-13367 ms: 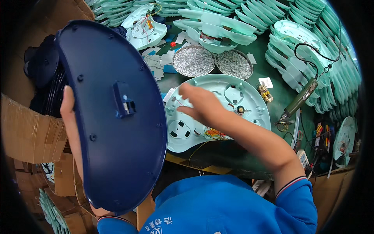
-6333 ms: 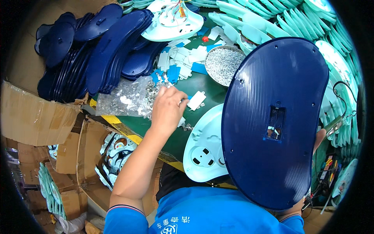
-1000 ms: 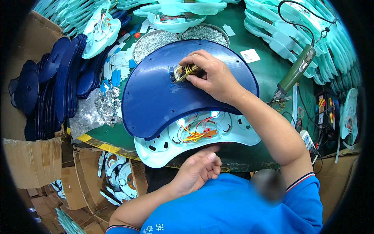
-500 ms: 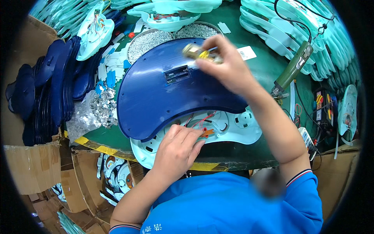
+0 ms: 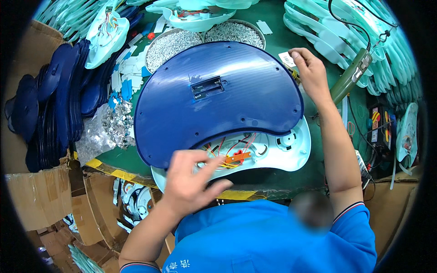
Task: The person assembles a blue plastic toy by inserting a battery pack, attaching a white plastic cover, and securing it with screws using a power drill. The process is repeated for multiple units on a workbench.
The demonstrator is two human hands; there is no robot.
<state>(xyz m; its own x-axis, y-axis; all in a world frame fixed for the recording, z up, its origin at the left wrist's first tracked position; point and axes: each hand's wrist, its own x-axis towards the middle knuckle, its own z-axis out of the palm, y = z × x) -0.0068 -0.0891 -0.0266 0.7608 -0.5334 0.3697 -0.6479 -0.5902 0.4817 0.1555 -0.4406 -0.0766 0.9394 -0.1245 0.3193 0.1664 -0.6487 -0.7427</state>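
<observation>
1. Head view: the blue cover (image 5: 214, 102) lies skewed on the pale green base (image 5: 277, 152), whose near edge and wires (image 5: 232, 152) show.
2. My left hand (image 5: 191, 184) hovers at the cover's near rim, fingers loosely curled, holding nothing.
3. My right hand (image 5: 309, 73) is at the cover's far right corner, fingertips pinched; on what, I cannot tell.
4. I judge the cover should slide toward me until the rims match, with the wires tucked under.
5. Screw bowls (image 5: 175, 43) crowd the cover's far edge, the driver (image 5: 350, 77) its right; the table (image 5: 314, 175) ends just nearer than the base.
</observation>
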